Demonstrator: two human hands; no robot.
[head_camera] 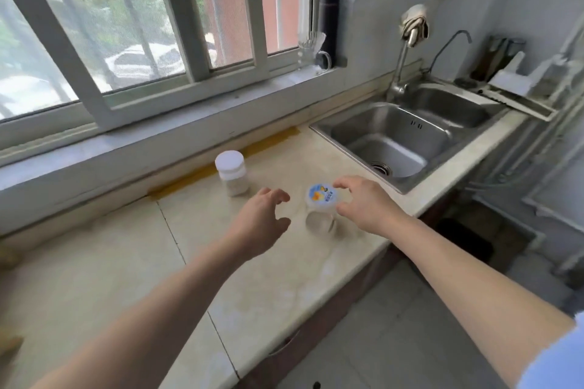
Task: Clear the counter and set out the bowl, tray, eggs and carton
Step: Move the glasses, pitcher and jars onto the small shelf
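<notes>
Two clear plastic jars stand on the beige counter [94,262]. The nearer jar [322,208] has a white lid with a blue and orange label. The farther jar [232,172] has a plain white lid and stands near the window ledge. My right hand [363,202] hovers at the labelled jar's right side, fingers spread and close to the lid. My left hand [262,218] is open just left of that jar, between the two jars, and holds nothing. No bowl, tray, eggs or carton are in view.
A steel double sink [407,139] with a tap [403,63] lies to the right of the counter. A glass mug [311,54] and a dark flask [328,22] stand on the window ledge. The counter's front edge drops to a tiled floor.
</notes>
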